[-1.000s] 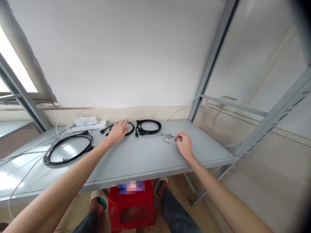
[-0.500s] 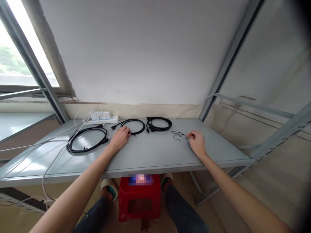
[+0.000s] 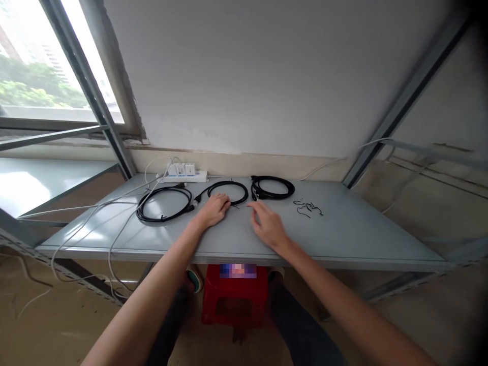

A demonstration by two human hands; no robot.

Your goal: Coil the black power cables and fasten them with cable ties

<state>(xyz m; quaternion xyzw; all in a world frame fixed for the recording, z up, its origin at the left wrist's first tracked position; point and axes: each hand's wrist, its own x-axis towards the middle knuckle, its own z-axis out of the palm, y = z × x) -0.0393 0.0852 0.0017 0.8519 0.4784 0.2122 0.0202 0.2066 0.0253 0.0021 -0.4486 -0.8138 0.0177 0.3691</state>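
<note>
Three coiled black cables lie on the grey metal shelf. My left hand [image 3: 217,209] rests at the near edge of the middle cable coil [image 3: 244,188], its bent fingers closed over the cable. My right hand [image 3: 267,223] is over the shelf, just to the right of that coil, with thumb and forefinger apart and nothing visible between them. Behind it lies the right cable coil [image 3: 292,192]. The left cable coil [image 3: 152,220], with a small tie on it, lies left of my left arm. Several short black twist ties [image 3: 308,207] lie in a loose pile right of my right hand.
A white power strip [image 3: 198,177] with plugged-in adapters stands against the wall. White cords [image 3: 114,203] run across the shelf's left side and over its front edge. Metal uprights [image 3: 404,101] frame the shelf. Below is a red plastic stool [image 3: 234,290].
My right hand has moved left, from the twist ties to beside the middle coil. My left hand stays at that coil. The view has shifted, so the shelf appears further right.
</note>
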